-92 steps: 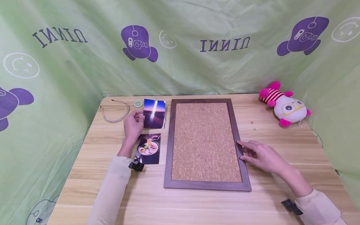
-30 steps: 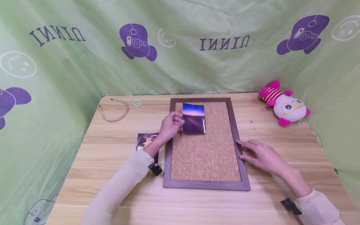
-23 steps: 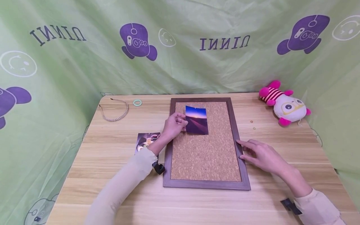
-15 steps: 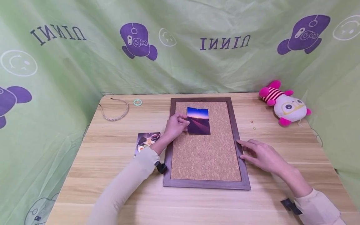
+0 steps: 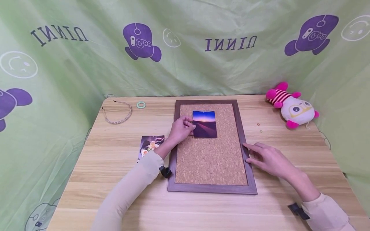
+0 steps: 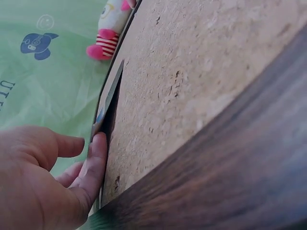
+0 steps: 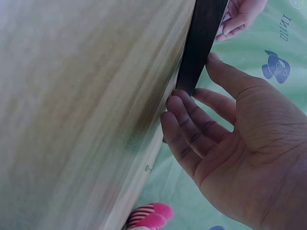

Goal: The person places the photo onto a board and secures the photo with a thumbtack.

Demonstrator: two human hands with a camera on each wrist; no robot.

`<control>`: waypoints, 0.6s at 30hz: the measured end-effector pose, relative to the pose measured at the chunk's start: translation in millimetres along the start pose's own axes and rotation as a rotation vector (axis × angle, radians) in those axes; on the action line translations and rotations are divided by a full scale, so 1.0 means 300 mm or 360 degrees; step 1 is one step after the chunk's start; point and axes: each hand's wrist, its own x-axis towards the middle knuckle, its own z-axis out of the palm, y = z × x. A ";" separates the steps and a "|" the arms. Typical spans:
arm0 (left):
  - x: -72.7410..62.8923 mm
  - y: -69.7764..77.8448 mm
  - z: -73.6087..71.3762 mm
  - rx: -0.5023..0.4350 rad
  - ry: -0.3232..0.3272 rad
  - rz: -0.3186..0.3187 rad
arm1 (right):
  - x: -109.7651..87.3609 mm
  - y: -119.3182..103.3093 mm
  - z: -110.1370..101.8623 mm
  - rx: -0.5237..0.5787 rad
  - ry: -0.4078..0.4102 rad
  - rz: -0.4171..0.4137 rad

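A framed cork board [image 5: 212,163] with a dark wooden border lies flat on the table. My left hand [image 5: 181,130] reaches over its left side and pinches the left edge of a sunset photo [image 5: 204,125] on the upper part of the cork. Seen edge-on in the left wrist view, the photo [image 6: 111,98] slants up from the cork. My right hand [image 5: 270,158] rests its fingertips against the right border, fingers loosely bent. A second photo [image 5: 148,146], of a bowl of food, lies left of the board, partly hidden by my left forearm.
A beaded headband [image 5: 118,122] and a mint-green ring [image 5: 141,105] lie at the back left. Two tiny bands, one reddish [image 5: 258,124] and one paler [image 5: 261,131], lie right of the board. A pink and white plush toy [image 5: 297,110] sits back right. Green cloth [image 5: 185,73] surrounds the table.
My left hand has carried the sunset photo from the table rightward onto the board, then shifted it slightly right and straighter. The right hand stays at the right border.
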 end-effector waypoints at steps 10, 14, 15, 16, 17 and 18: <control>0.009 -0.023 -0.014 0.0786 -0.0109 0.0376 | -0.002 0.000 -0.003 0.0004 -0.0009 0.0013; 0.011 -0.030 -0.020 0.1104 -0.0299 0.0452 | -0.001 -0.004 -0.006 0.0006 -0.0041 0.0039; 0.010 -0.029 -0.022 0.1169 -0.0353 0.0460 | -0.001 -0.005 -0.007 0.0007 -0.0047 0.0045; 0.000 -0.015 -0.027 0.1199 -0.0411 0.0465 | -0.001 -0.006 -0.007 0.0008 -0.0051 0.0050; 0.000 -0.017 -0.029 0.1237 -0.0451 0.0476 | -0.001 -0.007 -0.008 0.0007 -0.0052 0.0053; -0.005 -0.010 -0.032 0.1274 -0.0490 0.0476 | -0.001 -0.008 -0.008 0.0008 -0.0054 0.0053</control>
